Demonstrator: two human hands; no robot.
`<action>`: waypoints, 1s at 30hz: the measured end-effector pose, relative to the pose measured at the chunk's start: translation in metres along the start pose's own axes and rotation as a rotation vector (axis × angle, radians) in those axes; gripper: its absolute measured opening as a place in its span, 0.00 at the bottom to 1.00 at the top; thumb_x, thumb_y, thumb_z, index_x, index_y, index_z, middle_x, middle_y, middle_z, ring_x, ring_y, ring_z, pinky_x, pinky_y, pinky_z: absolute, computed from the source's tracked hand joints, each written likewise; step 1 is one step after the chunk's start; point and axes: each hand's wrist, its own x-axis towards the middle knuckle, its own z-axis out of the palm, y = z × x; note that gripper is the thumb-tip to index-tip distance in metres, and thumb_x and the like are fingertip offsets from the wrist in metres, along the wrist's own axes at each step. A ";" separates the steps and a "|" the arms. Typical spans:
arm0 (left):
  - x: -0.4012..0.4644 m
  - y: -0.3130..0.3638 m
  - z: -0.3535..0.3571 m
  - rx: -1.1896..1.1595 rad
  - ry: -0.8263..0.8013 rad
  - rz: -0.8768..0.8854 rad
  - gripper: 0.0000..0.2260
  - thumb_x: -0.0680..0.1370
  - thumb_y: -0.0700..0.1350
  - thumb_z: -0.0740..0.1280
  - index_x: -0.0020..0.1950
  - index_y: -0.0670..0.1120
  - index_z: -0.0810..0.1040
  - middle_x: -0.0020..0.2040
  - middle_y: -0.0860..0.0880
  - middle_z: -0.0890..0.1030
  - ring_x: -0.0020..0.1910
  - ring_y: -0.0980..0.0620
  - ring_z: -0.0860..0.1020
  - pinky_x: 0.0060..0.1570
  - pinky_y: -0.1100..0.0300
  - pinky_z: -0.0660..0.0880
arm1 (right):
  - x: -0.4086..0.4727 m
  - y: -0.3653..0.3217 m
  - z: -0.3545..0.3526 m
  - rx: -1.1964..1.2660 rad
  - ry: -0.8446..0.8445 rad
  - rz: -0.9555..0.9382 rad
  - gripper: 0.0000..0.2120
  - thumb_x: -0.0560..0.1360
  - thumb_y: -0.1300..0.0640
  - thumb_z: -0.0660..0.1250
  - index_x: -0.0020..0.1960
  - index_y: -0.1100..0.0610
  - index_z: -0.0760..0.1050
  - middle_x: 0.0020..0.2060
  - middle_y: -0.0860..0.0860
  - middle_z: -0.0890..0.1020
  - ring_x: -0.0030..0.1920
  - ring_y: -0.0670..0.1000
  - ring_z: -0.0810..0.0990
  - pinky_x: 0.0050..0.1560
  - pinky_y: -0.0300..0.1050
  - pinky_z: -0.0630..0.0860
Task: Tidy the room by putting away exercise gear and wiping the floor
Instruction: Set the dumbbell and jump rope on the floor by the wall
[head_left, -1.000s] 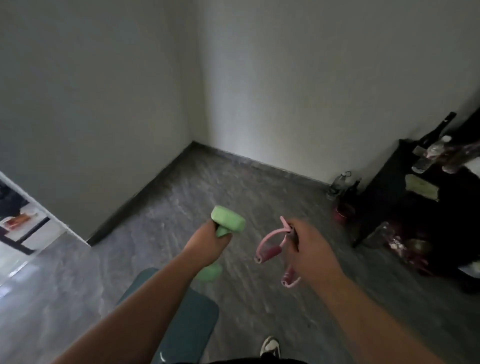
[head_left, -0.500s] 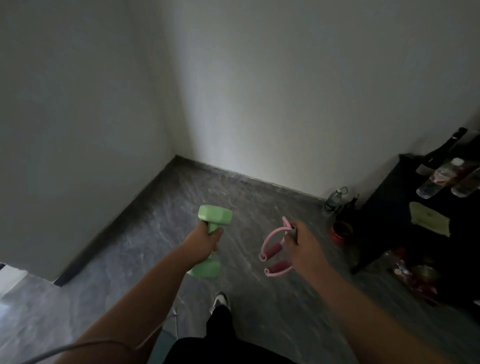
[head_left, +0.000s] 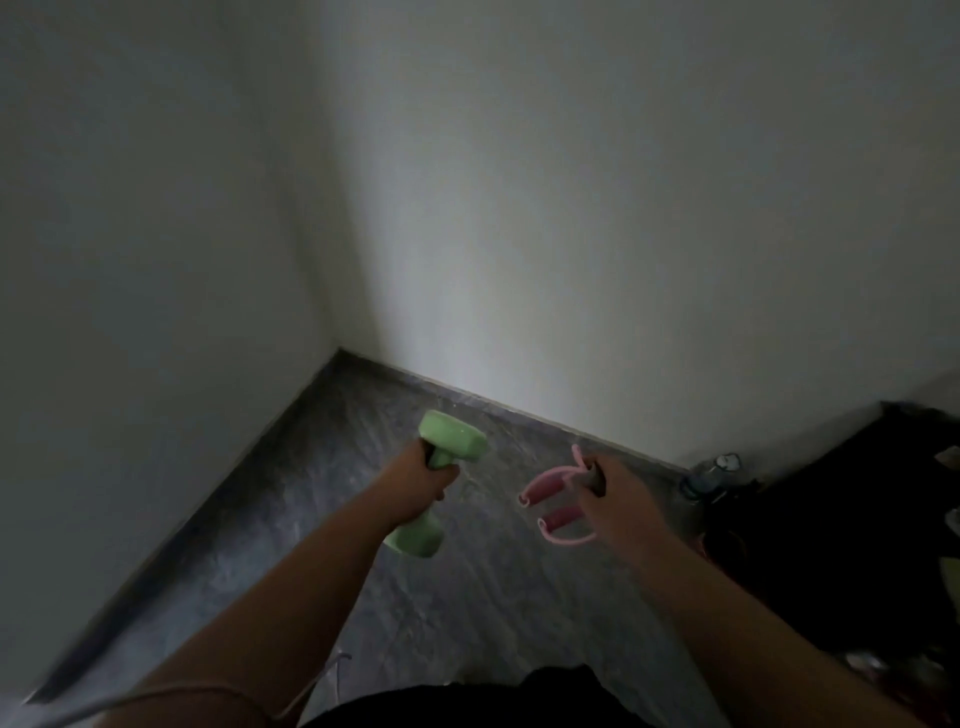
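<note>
Left hand: the left hand (head_left: 423, 480) is wrapped round the middle bar of the green dumbbell (head_left: 435, 480), one head above the fist and the other below it, the weight tilted and carried in the air.
Right hand: the right hand (head_left: 621, 501) grips the dark joint of the pink hand gripper (head_left: 553, 501); its two padded handles stick out toward the left hand, spread apart, nothing squeezing them.
Where the gear is: both pieces are off the floor (head_left: 332, 499), out in front of the body, near each other but not touching; the room corner lies beyond the left hand.
Dumbbell handling: probably heavy for its size, rigid, with a smooth coating that might slip; the narrow bar between the heads is the sound place to hold, as now.
Gripper handling: light and springy by the look of it; held at the joint it can swing, so a handle would give firmer control.
Beside the right hand: a plastic bottle (head_left: 709, 475) stands on the floor beyond it, against a dark shelf unit (head_left: 852, 525).
Stage: gear in hand, not yet put away, judging by this view.
</note>
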 end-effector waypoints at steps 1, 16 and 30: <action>0.018 0.004 -0.005 -0.013 -0.007 -0.007 0.11 0.77 0.41 0.70 0.59 0.43 0.75 0.40 0.48 0.80 0.31 0.54 0.81 0.32 0.64 0.75 | 0.014 -0.008 -0.004 -0.032 0.020 -0.011 0.17 0.86 0.54 0.53 0.49 0.56 0.78 0.41 0.48 0.87 0.37 0.58 0.85 0.37 0.49 0.83; 0.355 0.006 -0.010 0.006 -0.142 -0.212 0.11 0.78 0.42 0.70 0.58 0.44 0.74 0.42 0.47 0.81 0.33 0.53 0.82 0.34 0.59 0.75 | 0.359 0.011 -0.046 -0.232 0.062 0.092 0.07 0.83 0.60 0.59 0.51 0.50 0.73 0.35 0.40 0.84 0.30 0.45 0.83 0.31 0.36 0.79; 0.686 -0.243 0.141 0.302 -0.328 -0.234 0.17 0.74 0.42 0.71 0.62 0.43 0.73 0.47 0.48 0.76 0.49 0.46 0.78 0.48 0.54 0.72 | 0.681 0.310 0.039 -0.427 0.134 0.290 0.09 0.77 0.56 0.66 0.57 0.51 0.75 0.41 0.50 0.80 0.38 0.48 0.80 0.40 0.52 0.81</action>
